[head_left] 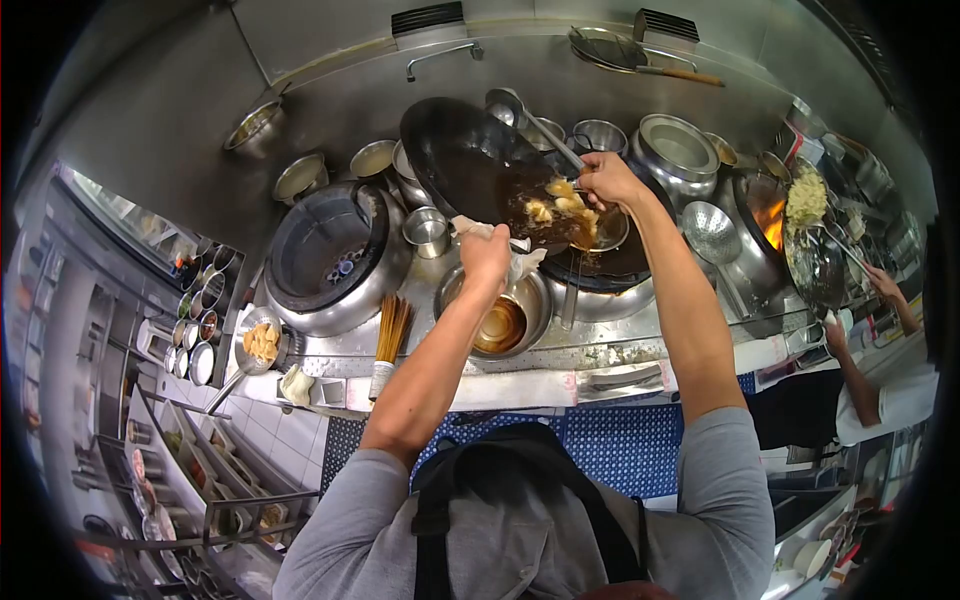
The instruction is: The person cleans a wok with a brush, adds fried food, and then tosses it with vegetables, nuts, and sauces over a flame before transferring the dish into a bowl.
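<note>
My left hand (483, 262) is closed around a pale cloth (525, 262) at the near edge of a large dark wok (465, 150), which is tilted up. Pieces of golden food (565, 208) and brown liquid are at the wok's lower right side. My right hand (612, 182) is closed on the handle of a metal ladle (550, 133), whose round head points to the back left. Just below that hand, a round metal rim (622, 238) shows beside the food. Under my left hand stands a steel bowl (540, 325) with brown liquid inside.
At left is a burner ring (375, 270), with a bamboo brush (393, 330) and a strainer of food pieces (262, 342) nearby. A perforated skimmer (711, 235) lies to the right. Farther right, a co-worker (868, 405) handles another wok (815, 265) beside flames.
</note>
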